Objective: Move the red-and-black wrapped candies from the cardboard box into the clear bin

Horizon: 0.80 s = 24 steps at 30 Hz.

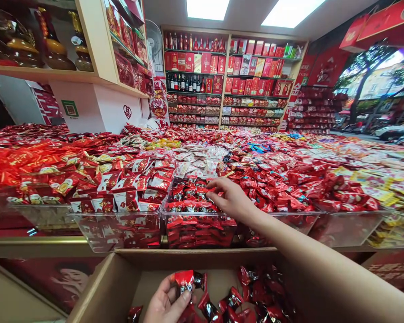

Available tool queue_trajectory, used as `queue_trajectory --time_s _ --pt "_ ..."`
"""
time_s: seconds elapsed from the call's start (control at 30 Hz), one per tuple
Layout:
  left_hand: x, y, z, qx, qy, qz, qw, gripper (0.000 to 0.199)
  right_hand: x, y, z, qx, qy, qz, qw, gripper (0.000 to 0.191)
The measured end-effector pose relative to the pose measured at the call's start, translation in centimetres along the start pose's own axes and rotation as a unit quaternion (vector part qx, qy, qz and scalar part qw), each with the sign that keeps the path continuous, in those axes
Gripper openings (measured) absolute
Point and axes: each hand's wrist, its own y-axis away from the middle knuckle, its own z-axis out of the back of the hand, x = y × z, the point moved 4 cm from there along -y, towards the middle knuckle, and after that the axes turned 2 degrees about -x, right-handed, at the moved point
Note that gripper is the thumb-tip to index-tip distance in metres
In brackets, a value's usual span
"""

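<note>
My left hand (pixel 170 299) is inside the cardboard box (pixel 128 282), closed on a small red snack packet (pixel 185 279) held between thumb and fingers. Loose red and black packets (pixel 234 298) lie on the box floor around it. My right hand (pixel 229 197) reaches forward over a clear plastic bin (pixel 202 229). Its thumb and index finger are apart, close above the rows of red and black packets (pixel 191 190) in that bin. Whether the fingertips touch a packet I cannot tell.
Other clear bins hold red-and-white packets (pixel 126 197) to the left and red packets (pixel 276 193) to the right. Yellow packets (pixel 373 184) are further right. A wooden cabinet (pixel 90 58) overhangs the left side. Shelves (pixel 227 80) with bottles and boxes stand behind.
</note>
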Motion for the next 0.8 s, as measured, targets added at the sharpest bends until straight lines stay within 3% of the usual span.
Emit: queue_trajectory --time_s 0.07,0.13,0.23,0.3,0.4,0.5,0.6,0.7,0.8 --pt "-0.5 0.4 -0.4 0.019 -0.007 -0.005 1.0 0.035 2.3 2.3 0.5 -0.058 -0.032 0.099 0.993 0.011" --pt "-1.0 0.9 -1.0 0.043 -0.015 -0.008 0.999 0.031 4.0 5.2 -0.5 0.01 -0.06 0.145 0.987 0.012" --pt "-1.5 1.5 -2.0 0.097 -0.013 -0.014 0.995 0.031 3.7 9.2 -3.6 0.133 -0.061 0.048 0.988 0.013" --pt "-1.4 1.8 -2.5 0.126 -0.019 -0.011 0.992 0.033 2.3 10.9 -5.4 0.149 -0.055 -0.041 0.986 0.019" --pt "-1.1 2.0 -2.9 0.144 -0.055 -0.02 0.988 0.033 1.0 11.9 -7.1 0.173 -0.068 -0.088 0.979 0.031" --pt "-1.0 2.1 -2.9 0.152 -0.087 -0.037 0.984 0.036 0.7 12.0 -7.4 0.198 -0.097 -0.108 0.969 0.021" --pt "-1.1 2.2 -2.9 0.148 -0.098 -0.039 0.983 0.039 0.2 12.3 -7.4 0.219 -0.181 -0.192 0.939 0.017" --pt "-1.1 2.4 -2.7 0.124 -0.089 0.003 0.988 0.033 -0.3 12.6 -7.1 0.196 -0.256 -0.264 0.909 0.021" --pt "-1.0 2.9 -2.6 0.117 -0.023 0.084 0.989 0.034 0.1 12.4 -6.2 0.161 -0.298 -0.22 0.915 0.019"
